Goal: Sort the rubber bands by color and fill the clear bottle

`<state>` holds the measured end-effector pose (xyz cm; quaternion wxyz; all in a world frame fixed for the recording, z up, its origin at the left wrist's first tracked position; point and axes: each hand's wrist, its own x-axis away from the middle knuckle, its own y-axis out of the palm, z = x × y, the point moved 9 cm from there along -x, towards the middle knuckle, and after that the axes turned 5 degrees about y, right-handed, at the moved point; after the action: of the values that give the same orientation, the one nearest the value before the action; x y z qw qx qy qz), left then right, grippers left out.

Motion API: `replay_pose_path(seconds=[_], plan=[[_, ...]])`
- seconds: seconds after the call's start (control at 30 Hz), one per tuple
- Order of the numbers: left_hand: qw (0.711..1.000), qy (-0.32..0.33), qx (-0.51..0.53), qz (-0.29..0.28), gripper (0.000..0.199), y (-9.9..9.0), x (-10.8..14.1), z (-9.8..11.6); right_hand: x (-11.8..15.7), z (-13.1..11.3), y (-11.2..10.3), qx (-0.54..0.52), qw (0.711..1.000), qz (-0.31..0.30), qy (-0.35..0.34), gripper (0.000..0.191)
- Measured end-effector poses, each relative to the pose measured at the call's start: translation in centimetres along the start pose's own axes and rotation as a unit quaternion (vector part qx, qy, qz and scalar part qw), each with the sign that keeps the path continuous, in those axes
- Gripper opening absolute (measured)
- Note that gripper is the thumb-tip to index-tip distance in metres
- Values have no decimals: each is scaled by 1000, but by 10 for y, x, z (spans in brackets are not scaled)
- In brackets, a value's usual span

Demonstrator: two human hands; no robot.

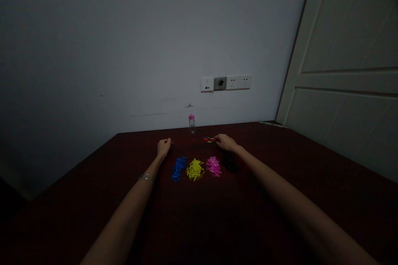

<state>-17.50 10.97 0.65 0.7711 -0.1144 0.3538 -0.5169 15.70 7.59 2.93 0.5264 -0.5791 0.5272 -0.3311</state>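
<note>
Side by side on the dark red table lie a blue pile (178,169), a yellow pile (195,169) and a pink pile (214,166) of small thin pieces, with a dark pile (230,164) to their right. My left hand (164,147) rests on the table beyond the blue pile, its fingers curled closed; what they hold, if anything, is hidden. Farther back, the fingers of my right hand (225,142) are pressed together at the right end of a small multicoloured group of pieces (207,138). Whether a piece is between them is too small to tell.
A clear bottle with a pink top (192,125) stands near the back edge of the table (139,138). Behind is a pale wall with sockets and switches (226,83). A white panelled door (345,83) is at the right.
</note>
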Motion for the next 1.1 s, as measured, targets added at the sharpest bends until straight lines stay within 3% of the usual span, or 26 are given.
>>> replay_pose_path(seconds=[0.43, 0.9, 1.1], plan=[[1000, -9, -4, -10, 35, -1, 5, 5, -11, -22, 8, 38, 999, -15, 7, 26], [1000, -11, 4, -15, 34, -2, 8, 10, -18, -10, 14, 26, 999, 0, 38, 26], [1000, -14, -4, -11, 34, -3, 7, 10, -20, 6, 16, -60, 996, 36, 60, 23]])
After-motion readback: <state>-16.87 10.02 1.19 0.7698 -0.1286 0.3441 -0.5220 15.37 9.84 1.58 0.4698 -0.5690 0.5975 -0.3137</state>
